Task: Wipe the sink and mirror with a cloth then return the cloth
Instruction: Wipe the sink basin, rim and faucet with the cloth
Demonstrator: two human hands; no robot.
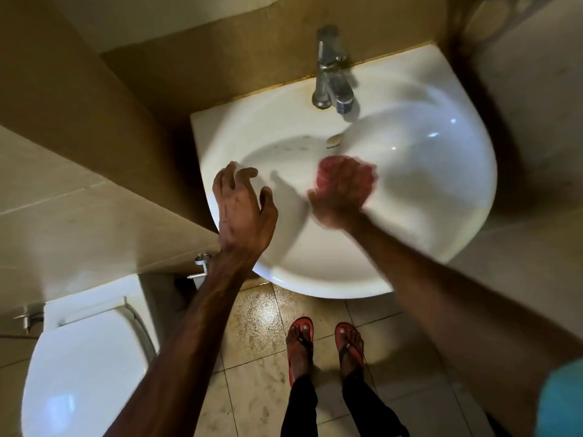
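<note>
A white sink [441, 222] fills the middle of the head view, with a chrome tap [331, 77] at its back rim. My right hand [344, 190] is inside the basin, blurred by motion, and presses a red cloth [326, 171] against the bowl; only a small part of the cloth shows past the fingers. My left hand [243, 209] hovers at the sink's left rim with fingers spread and loosely bent, holding nothing. No mirror is in view.
A white toilet [85, 357] with its lid down stands at the lower left, beside a small chrome valve [202, 263]. Beige tiled walls close in on the left, back and right. My feet in red sandals [325, 342] stand on the wet tiled floor.
</note>
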